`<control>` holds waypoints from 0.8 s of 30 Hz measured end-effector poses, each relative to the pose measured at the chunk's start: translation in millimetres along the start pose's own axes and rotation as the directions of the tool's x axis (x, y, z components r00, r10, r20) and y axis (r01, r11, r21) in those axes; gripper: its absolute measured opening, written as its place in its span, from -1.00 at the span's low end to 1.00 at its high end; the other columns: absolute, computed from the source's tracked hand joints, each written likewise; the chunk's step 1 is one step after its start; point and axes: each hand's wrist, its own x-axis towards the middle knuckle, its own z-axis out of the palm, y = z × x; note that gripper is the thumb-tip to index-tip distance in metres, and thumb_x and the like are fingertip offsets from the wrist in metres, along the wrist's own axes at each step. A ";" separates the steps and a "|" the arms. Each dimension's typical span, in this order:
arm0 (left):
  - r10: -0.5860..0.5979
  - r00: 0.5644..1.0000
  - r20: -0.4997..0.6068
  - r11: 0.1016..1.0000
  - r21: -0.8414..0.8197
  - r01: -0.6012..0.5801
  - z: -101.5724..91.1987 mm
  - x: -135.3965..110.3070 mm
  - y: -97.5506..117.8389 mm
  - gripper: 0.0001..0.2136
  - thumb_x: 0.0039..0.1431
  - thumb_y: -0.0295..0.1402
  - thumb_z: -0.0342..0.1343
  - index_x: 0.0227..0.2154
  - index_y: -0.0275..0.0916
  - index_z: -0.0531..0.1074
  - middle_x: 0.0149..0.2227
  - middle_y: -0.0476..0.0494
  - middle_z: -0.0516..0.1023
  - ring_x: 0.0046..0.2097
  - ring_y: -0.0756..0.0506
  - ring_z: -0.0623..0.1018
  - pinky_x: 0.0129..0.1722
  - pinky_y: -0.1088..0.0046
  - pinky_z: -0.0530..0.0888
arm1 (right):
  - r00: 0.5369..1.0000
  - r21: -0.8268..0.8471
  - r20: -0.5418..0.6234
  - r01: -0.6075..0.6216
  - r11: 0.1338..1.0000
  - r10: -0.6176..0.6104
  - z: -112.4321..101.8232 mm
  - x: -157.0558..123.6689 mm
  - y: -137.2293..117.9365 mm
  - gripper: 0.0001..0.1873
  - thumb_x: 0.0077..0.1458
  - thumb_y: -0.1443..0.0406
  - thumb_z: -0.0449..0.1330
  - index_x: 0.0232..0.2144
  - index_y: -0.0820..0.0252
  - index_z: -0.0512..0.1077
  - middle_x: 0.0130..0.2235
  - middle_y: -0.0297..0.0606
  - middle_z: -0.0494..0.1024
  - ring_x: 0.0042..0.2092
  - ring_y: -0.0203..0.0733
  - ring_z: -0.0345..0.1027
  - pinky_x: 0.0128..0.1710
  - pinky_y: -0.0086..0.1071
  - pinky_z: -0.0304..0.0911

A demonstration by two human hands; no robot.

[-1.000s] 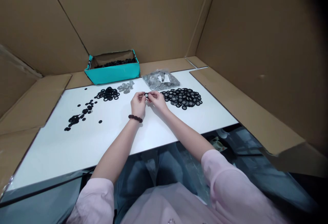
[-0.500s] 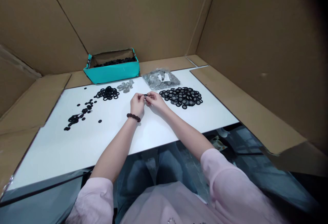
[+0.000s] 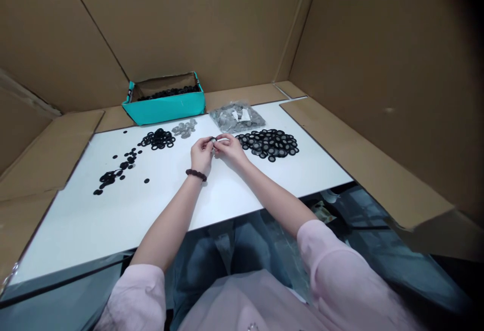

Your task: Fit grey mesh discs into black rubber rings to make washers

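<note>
Both my hands meet over the white board, pinching one small black ring with a grey disc (image 3: 213, 140) between the fingertips. My left hand (image 3: 201, 155), with a dark beaded band at the wrist, grips it from the left. From the other side, my right hand (image 3: 230, 149) closes its thumb and fingers on the same piece; its lower part is hidden by the fingers. Just right of my right hand lies a heap of black rings with grey centres (image 3: 270, 144). Grey translucent discs (image 3: 184, 128) and a pile of open black rings (image 3: 158, 139) lie to the left.
A turquoise box (image 3: 166, 109) holding black pieces stands at the back left. Beside it is a clear bag of grey discs (image 3: 237, 117). Small black discs (image 3: 123, 165) are scattered at the left of the white board (image 3: 151, 220). Cardboard walls (image 3: 212, 28) enclose the board.
My fingers have shifted slightly around the ring, and its grey centre now shows more toward me. My right fingers have lifted a little. The piles look unchanged.
</note>
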 end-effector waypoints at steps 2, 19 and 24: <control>-0.049 0.999 -0.005 0.998 -0.038 0.049 0.4 0.4 0.7 -0.86 -0.04 -0.34 0.18 -0.40 -0.26 0.43 -0.46 -0.08 0.52 -0.43 -0.02 0.50 -0.40 0.44 0.45 | 0.997 -0.046 -0.009 0.074 0.996 -0.075 1.2 -0.5 -1.4 -0.62 -0.20 0.14 0.34 -0.38 0.13 0.27 -0.57 -0.45 0.41 -0.53 -0.31 0.32 -0.51 -0.42 0.29; -0.143 0.985 0.098 0.982 -0.111 0.153 5.2 -3.8 9.4 -0.89 0.12 -0.51 0.00 -0.49 -0.25 0.27 -0.51 0.02 0.38 -0.45 0.06 0.41 -0.44 0.57 0.37 | 0.912 -0.328 0.000 0.389 0.861 -0.411 12.5 -8.2 0.9 -0.88 0.08 0.32 0.00 -0.34 0.17 0.32 -0.34 -0.28 0.46 -0.28 -0.21 0.34 -0.20 -0.34 0.27; -0.245 0.950 0.195 0.969 0.067 0.237 1.2 -1.0 9.9 -0.85 0.10 -0.56 0.00 -0.53 -0.25 0.25 -0.60 0.04 0.31 -0.56 0.06 0.33 -0.52 0.56 0.31 | 0.950 -0.421 0.113 0.311 0.852 -0.291 3.7 -6.3 -2.6 -0.86 0.02 0.37 0.01 -0.37 0.19 0.37 -0.42 -0.33 0.45 -0.37 -0.25 0.32 -0.26 -0.35 0.26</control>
